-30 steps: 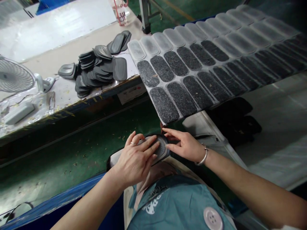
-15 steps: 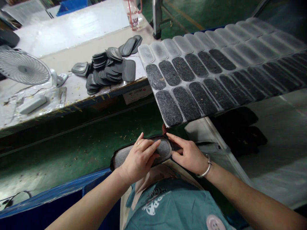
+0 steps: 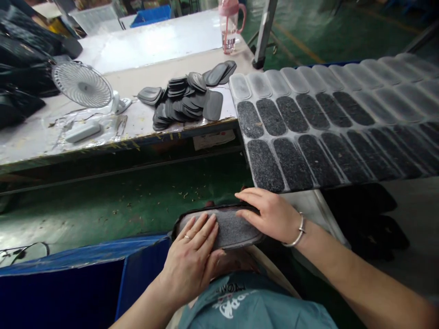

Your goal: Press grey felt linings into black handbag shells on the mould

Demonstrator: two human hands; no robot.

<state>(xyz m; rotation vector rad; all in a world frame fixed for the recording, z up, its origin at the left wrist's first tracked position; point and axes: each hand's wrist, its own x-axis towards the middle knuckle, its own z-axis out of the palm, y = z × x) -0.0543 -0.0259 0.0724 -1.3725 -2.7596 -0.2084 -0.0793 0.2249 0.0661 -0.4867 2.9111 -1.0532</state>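
Note:
A long oval piece [image 3: 233, 228] lies across my lap, with a grey felt-like face and a raised dark rim round it. My left hand [image 3: 194, 251] rests flat on the left part of the grey face, fingers stretched and thumb apart. At the right end is my right hand [image 3: 270, 212], its fingers reaching over the far rim and its thumb on the grey face near the edge. A gap shows between that thumb and the fingertips. What lies under the oval piece is mostly hidden.
Ahead right is a board [image 3: 291, 123] bearing rows of dark and whitish oval pads. The left table [image 3: 137, 61] holds a pile of grey oval pieces [image 3: 181, 105], a small fan [image 3: 82, 84] and a pink-lidded bottle [image 3: 229, 27]. A blue bin [image 3: 68, 292] stands lower left.
My left hand has flattened and shifted toward the left end of the grey face. My right hand has moved from the end onto the far rim. The camera view has shifted left.

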